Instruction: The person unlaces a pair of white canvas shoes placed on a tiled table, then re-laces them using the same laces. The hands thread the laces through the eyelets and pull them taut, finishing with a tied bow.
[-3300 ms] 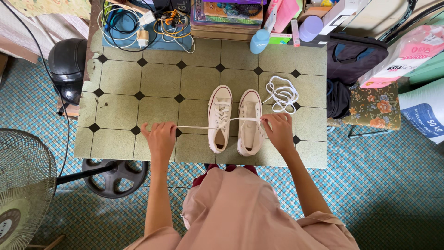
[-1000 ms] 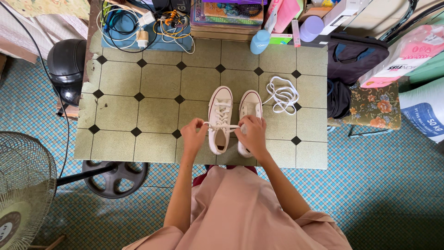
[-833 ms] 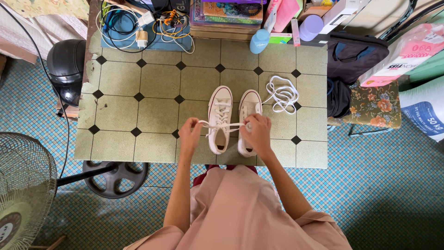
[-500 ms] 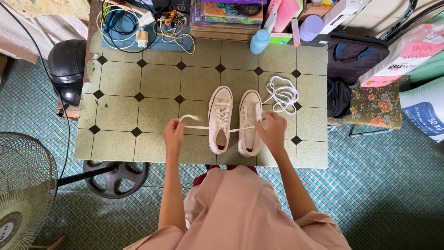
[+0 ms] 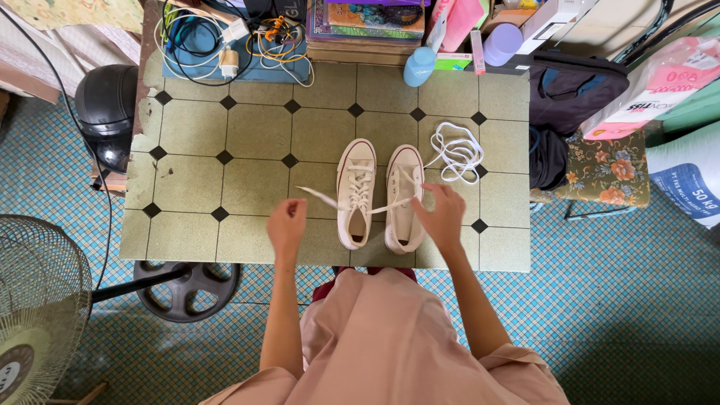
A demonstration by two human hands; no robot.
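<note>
Two white high-top shoes sit side by side mid-table, toes to 12 o'clock: left shoe [image 5: 355,193], right shoe [image 5: 405,196]. Green tiled table [image 5: 225,135] carries them.

Left hand [image 5: 287,223] sits at 9 o'clock of the left shoe, fingers curled. One end of the lace [image 5: 322,199] runs from the left shoe's eyelets out to 9 o'clock and ends just above this hand; looks loosely pinched or just let go, cannot tell which at this size.

Right hand [image 5: 442,214] sits at 3 o'clock of the right shoe, fingers closed around the other lace end, which crosses over the right shoe back to the left one. Pinch looks firm, strand fairly taut.

Step in hand, as a judgement: lacing the left shoe, both ends drawn out sideways to snug up a crossing. Left shoe shows several laced rows; right shoe looks unlaced. Next move likely calls for a fresh grip by the left hand on its end, even tension both sides, then feeding the tips through the next eyelets.

Spare lace [image 5: 455,152] lies in a loose coil at 2 o'clock of the right shoe, untouched. Blue bottle [image 5: 418,66], stacked books [image 5: 367,30] and tangled cables [image 5: 225,34] line the far edge at 12 o'clock. Fan [image 5: 34,300] stands on the floor at 8 o'clock.
</note>
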